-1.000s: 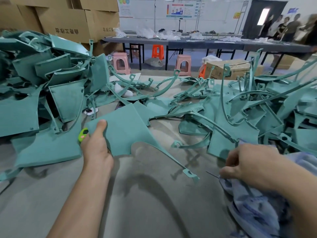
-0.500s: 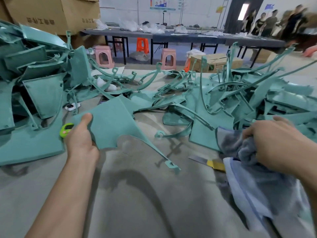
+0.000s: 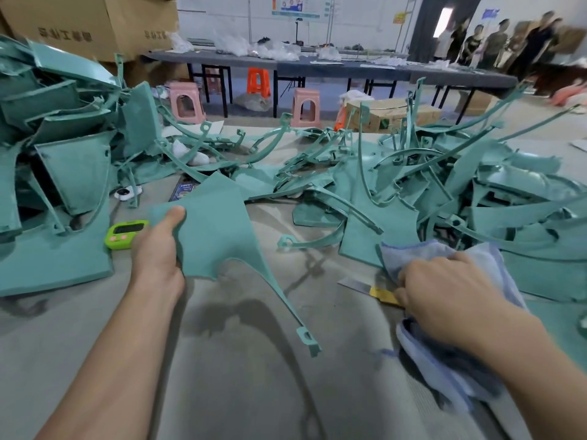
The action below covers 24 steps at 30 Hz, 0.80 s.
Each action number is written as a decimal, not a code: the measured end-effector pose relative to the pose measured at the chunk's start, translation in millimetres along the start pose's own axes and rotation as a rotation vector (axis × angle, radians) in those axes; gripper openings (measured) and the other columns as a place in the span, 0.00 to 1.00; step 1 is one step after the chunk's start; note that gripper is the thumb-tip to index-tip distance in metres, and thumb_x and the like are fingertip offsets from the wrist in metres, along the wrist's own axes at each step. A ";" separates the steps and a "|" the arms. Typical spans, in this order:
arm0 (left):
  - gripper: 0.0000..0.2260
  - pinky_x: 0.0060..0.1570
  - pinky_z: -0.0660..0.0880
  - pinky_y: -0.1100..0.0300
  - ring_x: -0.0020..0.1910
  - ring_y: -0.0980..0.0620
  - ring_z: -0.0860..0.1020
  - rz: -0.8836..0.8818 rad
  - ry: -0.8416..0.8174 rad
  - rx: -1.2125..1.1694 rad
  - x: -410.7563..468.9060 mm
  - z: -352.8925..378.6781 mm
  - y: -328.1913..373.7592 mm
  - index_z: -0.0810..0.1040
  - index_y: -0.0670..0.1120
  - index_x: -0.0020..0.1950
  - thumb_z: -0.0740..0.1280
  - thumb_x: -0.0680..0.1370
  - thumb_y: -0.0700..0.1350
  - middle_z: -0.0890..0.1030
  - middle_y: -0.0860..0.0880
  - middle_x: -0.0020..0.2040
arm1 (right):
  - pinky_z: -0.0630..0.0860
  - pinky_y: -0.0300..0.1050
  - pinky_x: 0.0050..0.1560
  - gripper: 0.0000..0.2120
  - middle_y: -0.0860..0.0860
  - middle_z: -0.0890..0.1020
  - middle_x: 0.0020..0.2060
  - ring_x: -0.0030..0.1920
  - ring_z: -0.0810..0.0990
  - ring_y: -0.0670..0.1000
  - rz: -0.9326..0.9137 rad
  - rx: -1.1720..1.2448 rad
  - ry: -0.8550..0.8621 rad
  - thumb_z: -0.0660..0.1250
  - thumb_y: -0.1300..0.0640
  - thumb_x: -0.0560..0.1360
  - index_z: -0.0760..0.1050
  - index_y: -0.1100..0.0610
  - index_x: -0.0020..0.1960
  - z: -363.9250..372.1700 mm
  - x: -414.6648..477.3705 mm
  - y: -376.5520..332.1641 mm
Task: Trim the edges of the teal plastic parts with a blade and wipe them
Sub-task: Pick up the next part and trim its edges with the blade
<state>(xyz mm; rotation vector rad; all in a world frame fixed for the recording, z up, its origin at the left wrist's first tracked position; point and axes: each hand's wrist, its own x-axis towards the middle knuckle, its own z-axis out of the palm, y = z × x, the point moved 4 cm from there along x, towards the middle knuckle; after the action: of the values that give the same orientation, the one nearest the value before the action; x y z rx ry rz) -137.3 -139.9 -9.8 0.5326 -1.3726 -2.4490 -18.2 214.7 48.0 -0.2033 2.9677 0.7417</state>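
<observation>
Your left grip (image 3: 158, 252) clasps the flat, matte teal plastic panel (image 3: 216, 236) at its left corner, held above the grey counter (image 3: 241, 392). Your right grip (image 3: 444, 296) bunches the soft blue cloth (image 3: 444, 373), with the yellow-handled steel blade (image 3: 365, 286) lying just beside it. Hold the panel steady, support its thin curved arm, and wipe along the edges.

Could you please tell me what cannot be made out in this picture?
Head view:
- Blade: rear end hidden under the right hand.
- Right hand's grip: fingers tucked against the cloth, so unclear.
- Left hand: fingers hidden behind the part it holds.
- Timer: display too small to read.
- Poster: blurred.
</observation>
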 end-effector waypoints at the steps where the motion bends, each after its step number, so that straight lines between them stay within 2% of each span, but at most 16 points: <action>1: 0.06 0.33 0.81 0.58 0.41 0.50 0.86 0.000 0.005 0.004 -0.1 -0.9 -0.4 0.83 0.45 0.53 0.73 0.76 0.43 0.88 0.48 0.47 | 0.66 0.49 0.56 0.02 0.45 0.79 0.45 0.54 0.78 0.54 0.019 0.043 0.004 0.63 0.53 0.76 0.73 0.47 0.48 1.2 2.0 -3.6; 3: 0.04 0.31 0.80 0.59 0.40 0.51 0.86 -0.011 0.009 0.012 -0.3 -1.7 -1.9 0.83 0.45 0.51 0.73 0.77 0.43 0.88 0.49 0.47 | 0.67 0.50 0.59 0.04 0.47 0.81 0.49 0.54 0.78 0.53 0.012 0.107 0.025 0.62 0.54 0.76 0.67 0.47 0.46 5.1 4.7 -12.2; 5: 0.04 0.30 0.80 0.59 0.39 0.52 0.86 -0.039 -0.014 0.012 -2.7 1.1 -4.1 0.83 0.45 0.50 0.72 0.77 0.43 0.88 0.49 0.46 | 0.65 0.49 0.57 0.03 0.47 0.81 0.49 0.53 0.78 0.53 -0.002 0.138 0.072 0.60 0.55 0.77 0.68 0.47 0.46 9.6 6.5 -13.5; 8: 0.04 0.28 0.79 0.60 0.37 0.52 0.86 -0.069 -0.060 0.001 -7.6 6.7 -7.6 0.83 0.45 0.52 0.71 0.78 0.43 0.88 0.50 0.43 | 0.62 0.46 0.47 0.05 0.46 0.76 0.40 0.43 0.74 0.51 0.048 0.215 0.070 0.59 0.56 0.77 0.69 0.48 0.43 14.0 10.8 -4.3; 11: 0.09 0.33 0.81 0.58 0.42 0.50 0.86 -0.091 -0.090 0.005 -11.2 6.5 -10.2 0.83 0.44 0.58 0.70 0.79 0.43 0.88 0.48 0.49 | 0.61 0.45 0.43 0.08 0.45 0.70 0.35 0.38 0.69 0.49 0.074 0.302 0.012 0.61 0.58 0.77 0.66 0.49 0.41 12.6 15.2 -1.2; 14: 0.13 0.38 0.82 0.56 0.48 0.47 0.86 -0.118 -0.128 -0.004 -13.3 7.1 -11.5 0.81 0.43 0.64 0.69 0.80 0.44 0.86 0.45 0.55 | 0.64 0.46 0.45 0.10 0.44 0.71 0.34 0.38 0.71 0.50 0.015 0.290 -0.032 0.61 0.60 0.76 0.65 0.48 0.39 11.0 18.2 -5.9; 17: 0.13 0.34 0.81 0.57 0.43 0.49 0.87 -0.120 -0.131 -0.016 -14.1 9.0 -10.1 0.81 0.43 0.63 0.69 0.80 0.43 0.87 0.45 0.52 | 0.62 0.42 0.40 0.08 0.45 0.72 0.36 0.42 0.72 0.51 0.001 0.319 -0.099 0.59 0.60 0.74 0.66 0.49 0.39 7.7 18.5 -7.7; 19: 0.12 0.32 0.81 0.57 0.42 0.49 0.87 -0.121 -0.131 -0.015 -14.1 10.1 -9.5 0.82 0.43 0.63 0.69 0.80 0.43 0.87 0.45 0.52 | 0.58 0.39 0.36 0.08 0.45 0.73 0.35 0.39 0.70 0.49 -0.004 0.340 -0.093 0.60 0.61 0.73 0.68 0.50 0.40 4.0 20.4 -9.0; 20: 0.12 0.32 0.81 0.57 0.41 0.49 0.86 -0.121 -0.131 -0.012 -13.8 10.5 -9.2 0.82 0.43 0.63 0.69 0.80 0.42 0.87 0.44 0.52 | 0.59 0.39 0.38 0.08 0.46 0.74 0.34 0.37 0.69 0.48 -0.005 0.359 -0.029 0.61 0.62 0.73 0.69 0.50 0.40 -0.8 22.8 -9.7; 22: 0.11 0.31 0.80 0.58 0.40 0.49 0.86 -0.116 -0.125 0.000 -13.0 11.8 -7.7 0.82 0.43 0.62 0.69 0.80 0.42 0.87 0.44 0.52 | 0.63 0.35 0.45 0.08 0.49 0.75 0.30 0.33 0.70 0.49 0.014 0.524 0.227 0.64 0.62 0.75 0.72 0.51 0.40 -15.7 28.6 -12.3; 24: 0.11 0.31 0.80 0.58 0.40 0.49 0.86 -0.103 -0.122 0.008 -12.4 13.1 -5.6 0.82 0.43 0.62 0.69 0.80 0.42 0.87 0.44 0.52 | 0.67 0.32 0.38 0.08 0.52 0.77 0.30 0.32 0.72 0.49 0.069 0.930 0.425 0.69 0.61 0.76 0.73 0.55 0.39 -32.7 33.1 -24.3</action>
<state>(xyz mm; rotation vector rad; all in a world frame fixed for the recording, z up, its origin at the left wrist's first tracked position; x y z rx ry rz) -132.4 -122.0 -6.2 0.4730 -1.4356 -2.5980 -48.7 174.3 62.0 -0.2014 3.3253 -0.8035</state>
